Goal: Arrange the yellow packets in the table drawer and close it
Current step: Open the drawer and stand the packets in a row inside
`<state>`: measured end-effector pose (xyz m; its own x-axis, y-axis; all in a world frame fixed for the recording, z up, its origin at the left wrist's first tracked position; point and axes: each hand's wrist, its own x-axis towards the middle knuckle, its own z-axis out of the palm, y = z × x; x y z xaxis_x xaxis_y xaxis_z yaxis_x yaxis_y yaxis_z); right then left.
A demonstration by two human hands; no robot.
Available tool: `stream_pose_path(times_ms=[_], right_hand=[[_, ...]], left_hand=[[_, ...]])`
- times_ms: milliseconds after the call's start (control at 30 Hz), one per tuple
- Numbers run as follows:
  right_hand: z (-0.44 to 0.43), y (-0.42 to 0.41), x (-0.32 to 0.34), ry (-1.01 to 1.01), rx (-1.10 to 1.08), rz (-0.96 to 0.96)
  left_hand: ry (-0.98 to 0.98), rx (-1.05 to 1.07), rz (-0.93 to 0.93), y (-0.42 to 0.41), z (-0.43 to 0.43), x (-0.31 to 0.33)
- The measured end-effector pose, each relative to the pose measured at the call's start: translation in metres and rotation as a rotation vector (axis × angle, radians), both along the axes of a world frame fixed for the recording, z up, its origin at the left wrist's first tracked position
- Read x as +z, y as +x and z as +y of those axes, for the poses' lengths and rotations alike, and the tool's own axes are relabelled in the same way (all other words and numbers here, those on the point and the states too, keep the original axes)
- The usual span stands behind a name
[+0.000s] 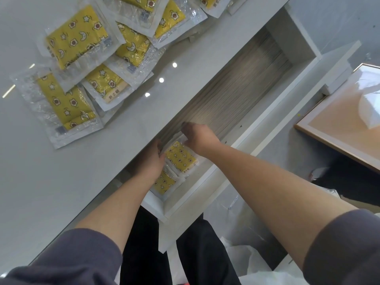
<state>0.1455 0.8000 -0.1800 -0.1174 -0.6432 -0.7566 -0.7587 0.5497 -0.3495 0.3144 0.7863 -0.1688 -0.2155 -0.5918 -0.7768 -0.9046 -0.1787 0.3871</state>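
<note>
Both hands grasp a yellow packet (181, 159) inside the open drawer (242, 128): the left hand (156, 156) pinches its side edge and the right hand (198, 138) curls over its far edge. A second packet (164, 183) lies just beside it, and more packets (78, 41) are heaped on the table (61, 182).

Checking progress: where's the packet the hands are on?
Head view, lower centre: the packet lies in the open drawer, between left hand and right hand, beside a second packet.
</note>
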Motion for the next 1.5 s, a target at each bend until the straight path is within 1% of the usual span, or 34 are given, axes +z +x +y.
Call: stream_pose_path(times_ms=[167,333,367,433,500,533,600,667,767,833,933,1033,1100,1200,1300,1400,1500], right_hand=[[-0.004,-0.006,0.002,0.063,0.018,0.003],[-0.004,-0.006,0.006,0.091,0.087,0.053],[-0.004,-0.005,0.009,0.077,0.127,0.085],[-0.002,-0.003,0.012,-0.053,0.252,0.171],[0.000,0.000,0.015,-0.196,0.431,0.225],[0.000,0.001,0.016,-0.225,0.533,0.225],[0.001,0.007,0.017,-0.225,0.686,0.202],[0.003,0.014,0.015,-0.217,0.743,0.202],[0.005,0.020,0.013,-0.248,0.788,0.236],[0.005,0.020,0.013,-0.266,0.762,0.252],[0.009,0.018,0.016,-0.254,0.730,0.240],[0.011,0.014,0.036,-0.255,0.585,0.213],[0.012,0.009,0.062,-0.260,0.454,0.171],[0.013,0.000,0.112,-0.308,0.342,0.105],[0.011,0.001,0.160,-0.383,0.194,0.062],[-0.006,0.011,0.195,-0.431,0.044,0.043],[-0.035,0.027,0.212,-0.339,-0.154,-0.036]], left_hand=[[-0.013,-0.102,0.000,-0.002,-0.004,-0.002],[-0.003,-0.143,0.010,0.000,-0.005,0.001],[-0.016,-0.164,0.006,0.002,-0.005,0.002],[-0.036,-0.224,-0.030,0.007,-0.003,0.004],[-0.080,-0.305,-0.084,0.012,-0.001,0.003],[-0.108,-0.327,-0.105,0.013,0.000,0.002],[-0.136,-0.306,-0.126,0.015,0.001,-0.001],[-0.119,-0.274,-0.132,0.016,0.000,-0.002],[-0.086,-0.286,-0.121,0.016,0.000,-0.005],[-0.097,-0.271,-0.130,0.015,0.000,-0.004],[-0.156,-0.270,-0.192,0.011,0.004,0.007],[-0.198,-0.284,-0.232,0.009,0.008,0.024],[-0.183,-0.261,-0.153,0.008,0.010,0.044],[-0.136,-0.238,0.046,0.004,0.010,0.092],[-0.163,-0.238,0.178,0.004,-0.001,0.141],[-0.225,-0.184,0.218,0.011,-0.027,0.175],[-0.366,-0.123,0.196,0.025,-0.064,0.191]])
